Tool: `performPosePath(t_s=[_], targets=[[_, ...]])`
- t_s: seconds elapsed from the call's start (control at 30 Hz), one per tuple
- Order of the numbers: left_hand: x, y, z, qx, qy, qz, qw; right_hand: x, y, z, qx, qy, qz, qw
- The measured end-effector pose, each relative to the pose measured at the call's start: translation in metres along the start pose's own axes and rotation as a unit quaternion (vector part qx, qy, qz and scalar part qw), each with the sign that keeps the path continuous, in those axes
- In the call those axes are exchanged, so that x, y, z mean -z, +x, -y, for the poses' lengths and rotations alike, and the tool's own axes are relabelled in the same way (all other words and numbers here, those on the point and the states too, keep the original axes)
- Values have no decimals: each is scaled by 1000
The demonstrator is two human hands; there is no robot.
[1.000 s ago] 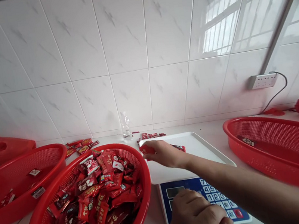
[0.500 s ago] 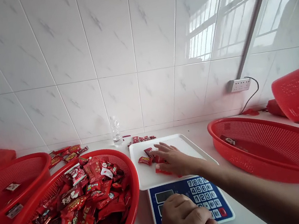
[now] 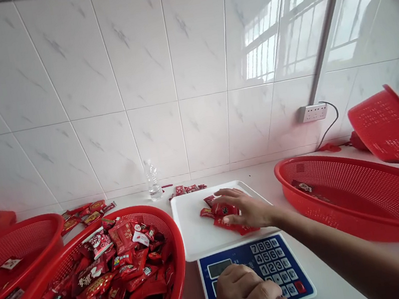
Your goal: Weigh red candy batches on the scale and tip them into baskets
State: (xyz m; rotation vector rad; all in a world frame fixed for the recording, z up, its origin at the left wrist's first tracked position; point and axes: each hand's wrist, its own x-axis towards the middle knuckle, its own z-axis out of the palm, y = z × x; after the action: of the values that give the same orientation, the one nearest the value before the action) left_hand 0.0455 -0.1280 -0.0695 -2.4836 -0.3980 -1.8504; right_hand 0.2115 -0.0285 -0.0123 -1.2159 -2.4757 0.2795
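Note:
On the white tray (image 3: 197, 230) of the scale, my right hand (image 3: 249, 208) reaches over a small heap of red candy packets (image 3: 225, 210). Its fingers are spread, with fingertips and thumb at the packets; the palm hides part of the heap. My left hand (image 3: 247, 293) is closed, knuckles up, in front of the scale's blue keypad panel (image 3: 273, 259), covering part of the display. Whatever lies inside its curled fingers is hidden. Left of the scale stands a red basket (image 3: 178, 254) heaped with wrapped candies (image 3: 126, 262).
An oval red basket (image 3: 332, 222) with a few packets stands at right, and a tilted red basket (image 3: 389, 129) is behind it. Another red basket (image 3: 50, 221) is at far left. A clear bottle (image 3: 153, 181) and loose packets (image 3: 90, 214) lie along the tiled wall.
My right hand has drawn the packets to the right across the tray into a tighter heap. My left hand stays closed over the scale's panel. The view has shifted slightly.

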Motion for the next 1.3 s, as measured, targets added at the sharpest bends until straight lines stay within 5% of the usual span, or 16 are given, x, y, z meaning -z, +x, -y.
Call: performPosePath(t_s=[0.23, 0.63, 1.0, 1.13, 1.3], targets=[[-1, 2, -5, -9, 4, -9, 1000, 4, -48, -30, -120, -1, 24, 992], [0, -3, 1, 44, -5, 55, 998, -18, -33, -17, -176, -13, -102, 979], [0, -3, -3, 49, -22, 69, 996, -10, -50, -7, -178, -5, -81, 981], [1, -7, -5, 68, -28, 79, 994, -7, -36, 13, -142, 12, -98, 985], [4, 0, -10, 52, -23, 68, 996, -4, 2, 76, -38, 235, -125, 963]])
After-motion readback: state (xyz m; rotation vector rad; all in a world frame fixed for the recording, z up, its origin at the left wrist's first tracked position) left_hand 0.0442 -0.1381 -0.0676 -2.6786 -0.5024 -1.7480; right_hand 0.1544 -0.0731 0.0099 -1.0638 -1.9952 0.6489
